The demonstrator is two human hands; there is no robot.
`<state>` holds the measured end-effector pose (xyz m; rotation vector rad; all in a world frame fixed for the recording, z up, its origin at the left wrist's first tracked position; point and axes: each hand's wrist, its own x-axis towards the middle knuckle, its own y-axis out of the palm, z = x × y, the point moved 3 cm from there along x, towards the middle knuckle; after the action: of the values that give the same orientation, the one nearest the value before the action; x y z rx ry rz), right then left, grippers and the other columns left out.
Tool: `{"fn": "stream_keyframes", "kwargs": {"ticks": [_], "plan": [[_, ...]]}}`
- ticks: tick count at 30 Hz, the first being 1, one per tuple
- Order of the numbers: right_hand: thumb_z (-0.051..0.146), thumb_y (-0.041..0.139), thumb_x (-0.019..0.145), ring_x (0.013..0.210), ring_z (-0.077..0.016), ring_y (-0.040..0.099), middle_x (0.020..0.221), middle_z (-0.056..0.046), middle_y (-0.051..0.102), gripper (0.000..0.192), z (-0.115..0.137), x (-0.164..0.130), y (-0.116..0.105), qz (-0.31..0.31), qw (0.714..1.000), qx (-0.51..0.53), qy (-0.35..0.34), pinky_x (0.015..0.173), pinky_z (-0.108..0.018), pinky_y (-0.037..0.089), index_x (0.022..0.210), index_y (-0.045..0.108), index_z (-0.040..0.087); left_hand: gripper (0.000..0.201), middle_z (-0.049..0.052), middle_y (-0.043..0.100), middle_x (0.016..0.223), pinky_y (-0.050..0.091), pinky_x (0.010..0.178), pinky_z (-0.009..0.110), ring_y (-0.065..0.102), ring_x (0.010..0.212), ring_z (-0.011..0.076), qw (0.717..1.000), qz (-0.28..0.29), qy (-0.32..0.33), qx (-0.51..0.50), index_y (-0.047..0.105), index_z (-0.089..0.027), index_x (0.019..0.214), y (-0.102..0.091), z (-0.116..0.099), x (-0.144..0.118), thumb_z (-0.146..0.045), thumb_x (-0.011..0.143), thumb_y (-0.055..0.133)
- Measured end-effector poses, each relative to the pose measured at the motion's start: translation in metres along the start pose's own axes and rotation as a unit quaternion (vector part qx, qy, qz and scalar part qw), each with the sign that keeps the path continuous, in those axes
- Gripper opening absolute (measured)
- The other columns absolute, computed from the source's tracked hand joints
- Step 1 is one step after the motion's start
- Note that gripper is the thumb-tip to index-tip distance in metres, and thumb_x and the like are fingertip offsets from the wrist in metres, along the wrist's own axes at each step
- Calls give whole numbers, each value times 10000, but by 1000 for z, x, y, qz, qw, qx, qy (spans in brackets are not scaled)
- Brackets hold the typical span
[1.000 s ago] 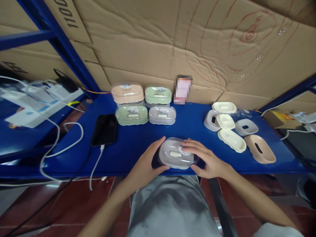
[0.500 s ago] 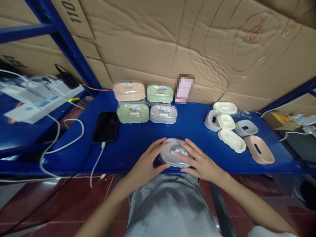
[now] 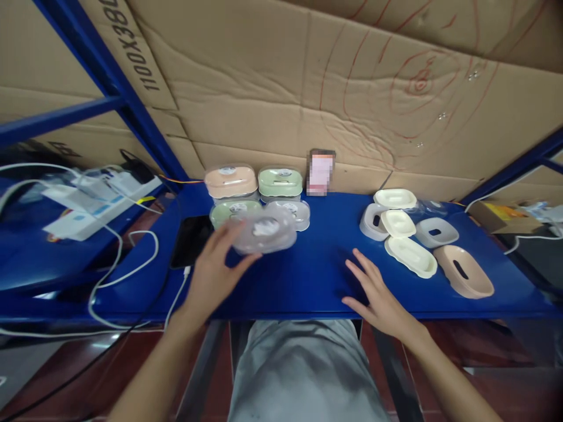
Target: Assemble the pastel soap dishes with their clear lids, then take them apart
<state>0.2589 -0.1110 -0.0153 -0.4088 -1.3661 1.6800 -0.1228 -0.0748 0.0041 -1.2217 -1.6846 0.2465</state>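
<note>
My left hand (image 3: pixel 222 258) grips the left end of a greyish-purple soap box (image 3: pixel 266 230) with a clear cover and a label; it is blurred by motion. The box hangs in front of a green soap box (image 3: pixel 224 211) and a grey soap box (image 3: pixel 301 214), partly hiding both. Behind these stand a peach soap box (image 3: pixel 231 181) and another green soap box (image 3: pixel 280 183), each on top of a further box. Over the blue table (image 3: pixel 308 281), my right hand (image 3: pixel 373 296) is open with fingers apart, holding nothing.
Loose cream trays (image 3: pixel 411 258), a grey shell (image 3: pixel 436 232) and a peach shell (image 3: pixel 464 271) lie at the right. A black phone (image 3: pixel 190 240) with a white cable sits left. Another phone (image 3: pixel 321 173) leans on the cardboard (image 3: pixel 246 88). A power strip (image 3: pixel 101 205) is far left.
The greyish-purple soap box has left the table's front, carried left and forward in my left hand. My right hand has let go of it and moved right. The view has shifted slightly.
</note>
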Motion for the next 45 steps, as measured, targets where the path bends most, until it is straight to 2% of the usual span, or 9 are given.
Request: {"fn": "stream_keyframes", "kwargs": {"ticks": [6, 12, 19, 23, 27, 31, 35, 41, 45], "plan": [[402, 586, 1080, 1568, -338, 425, 1691, -118, 458, 633, -46, -24, -32, -109, 988, -92, 56, 1254, -586, 392, 1670, 369, 321, 792, 146, 585, 1566, 437, 1235, 587, 562, 1458, 355, 997, 26, -25, 62, 492, -175, 1552, -19, 61, 59, -687, 970, 657], [426, 510, 1108, 1319, -380, 663, 1412, -182, 710, 452, -86, -50, -41, -166, 940, -246, 167, 1137, -615, 442, 1485, 586, 188, 1015, 214, 451, 1669, 371, 1258, 633, 426, 1555, 410, 996, 21, -43, 77, 358, -98, 1632, -16, 79, 65, -761, 927, 666], [409, 520, 1107, 1416, -308, 606, 1526, -104, 650, 487, -44, -37, -23, -53, 988, -119, 87, 1189, -550, 450, 1573, 509, 269, 756, 171, 471, 1640, 371, 1281, 604, 412, 1569, 371, 996, -45, 22, 71, 381, -217, 1640, -13, -4, 18, -510, 1011, 682], [341, 491, 1117, 1449, -270, 584, 1545, -71, 638, 450, -46, -12, -43, -65, 996, -56, 31, 1251, -540, 402, 1566, 508, 310, 563, 103, 413, 1710, 473, 1238, 488, 469, 1549, 282, 981, 164, 103, 3, 390, -318, 1630, 33, -76, -24, -363, 1094, 555], [368, 456, 1111, 1347, -331, 654, 1440, -136, 703, 418, -99, 15, -76, -139, 976, -125, 110, 1143, -542, 499, 1461, 623, 212, 621, 118, 310, 1775, 415, 1276, 552, 337, 1630, 320, 934, 294, 201, -8, 313, -294, 1682, 75, -115, -37, -416, 1109, 520], [412, 435, 1101, 1315, -405, 661, 1450, -178, 689, 479, -138, 34, -78, -80, 960, -210, 167, 1088, -604, 520, 1458, 636, 164, 600, 147, 469, 1685, 345, 1288, 650, 409, 1587, 346, 923, 320, 215, -4, 396, -240, 1643, 90, -121, -29, -461, 1102, 528], [454, 480, 1088, 1274, -379, 692, 1464, -146, 683, 442, -133, 32, -63, -57, 960, -210, 174, 1048, -570, 552, 1392, 691, 213, 421, 135, 668, 1426, 377, 1267, 650, 622, 1364, 313, 939, 277, 202, 15, 560, -203, 1491, 78, -111, -32, -342, 1093, 554], [493, 516, 1083, 1263, -289, 706, 1357, -103, 752, 407, -118, 25, -75, -50, 992, -46, 102, 1099, -456, 538, 1305, 731, 229, 234, 157, 606, 1456, 492, 1196, 609, 586, 1396, 333, 962, 197, 186, 11, 633, -205, 1273, 59, -95, -52, -301, 1066, 582], [456, 505, 1064, 1195, -334, 720, 1274, -161, 773, 432, -145, 29, -105, -133, 959, -139, 210, 1059, -497, 534, 1300, 731, 173, 120, 137, 609, 1483, 508, 1193, 587, 562, 1437, 337, 966, 186, 180, -19, 627, -212, 1149, 57, -93, -53, -275, 1047, 615]]}}
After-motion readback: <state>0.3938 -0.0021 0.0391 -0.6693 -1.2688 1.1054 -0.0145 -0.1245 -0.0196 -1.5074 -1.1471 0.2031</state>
